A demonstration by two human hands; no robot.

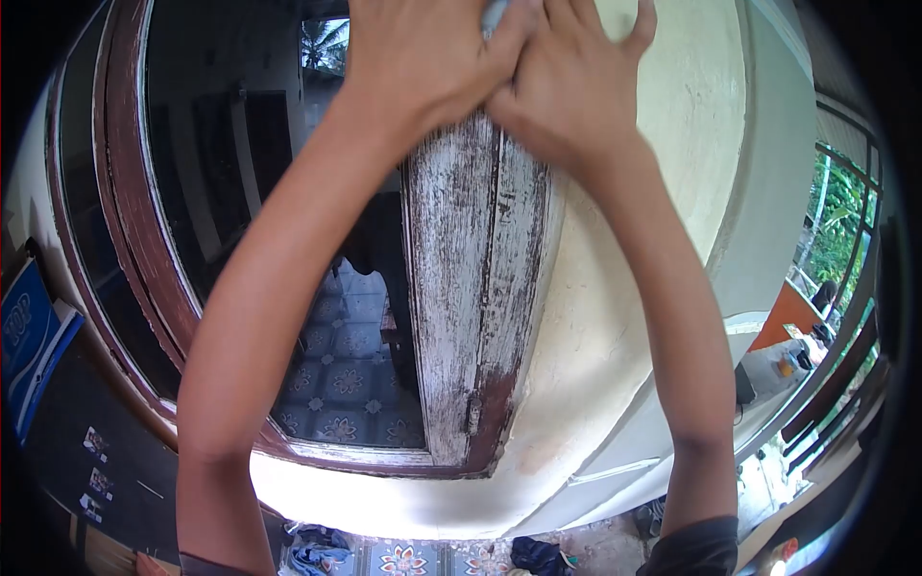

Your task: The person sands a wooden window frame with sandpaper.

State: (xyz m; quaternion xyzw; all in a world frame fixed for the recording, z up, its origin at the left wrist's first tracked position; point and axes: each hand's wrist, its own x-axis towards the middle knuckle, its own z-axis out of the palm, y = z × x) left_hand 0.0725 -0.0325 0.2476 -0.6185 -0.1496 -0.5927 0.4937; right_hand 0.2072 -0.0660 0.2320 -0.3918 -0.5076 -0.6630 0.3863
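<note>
Overhead: two hands at a weathered window frame

Left hand [423, 53] and right hand [567, 86] pressed together at twelve o'clock, atop the peeling white frame post [480, 288]; a small grey object [494, 13] shows between them, grip unclear. Cream wall [672, 144] at two o'clock, tiled floor [346, 384] through the opening at six

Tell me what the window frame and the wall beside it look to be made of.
Window frame: likely wood, with worn whitish paint flaking off to show brown grain. Wall: seemingly plaster or cement, matte cream paint, smooth with faint stains.
</note>
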